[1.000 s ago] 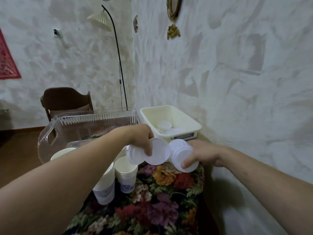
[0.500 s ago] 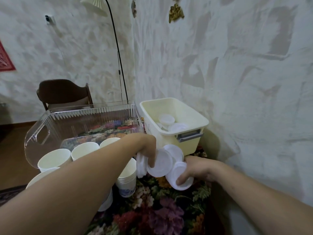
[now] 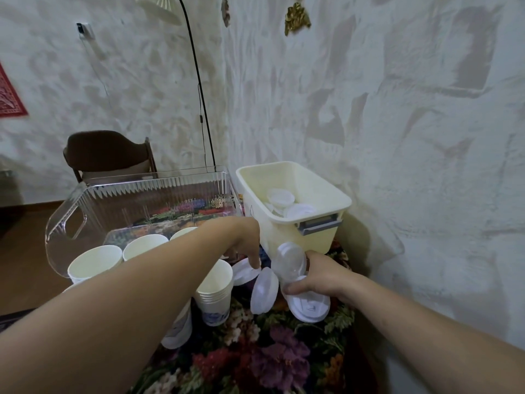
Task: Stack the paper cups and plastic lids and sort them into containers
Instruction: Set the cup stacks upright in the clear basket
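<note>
At nine o'clock our clear ribbed plastic bin with a cut-out handle (image 3: pixel 136 206) stands empty on the bench covered in a dark floral cloth (image 3: pixel 255 356), and in front of it sit the white paper cups (image 3: pixel 96 261), some loose and one nested stack with a blue print (image 3: pixel 215 291) just left of centre. A second ago we held both hands up level with the bins; since then we have brought them down to the cloth, and the view has tipped lower with them. Our left hand (image 3: pixel 244 244) now curls its fingers down onto a white plastic lid (image 3: pixel 243 271) lying by the cup stack, pinching its edge, while another white lid (image 3: pixel 264 290) stands on edge just beside it, and we cannot tell whether any finger touches that one. At about one o'clock from it, our right hand (image 3: pixel 318 275) grips a small stack of translucent white lids (image 3: pixel 288 260) tilted upright, with one more lid (image 3: pixel 308 305) under the thumb. Behind them at one o'clock the cream rectangular plastic tub with a grey handle (image 3: pixel 309 194) already holds a few lids. We judge that we are gathering loose lids into the right-hand stack before dropping it in the tub; the cups are not yet binned.
</note>
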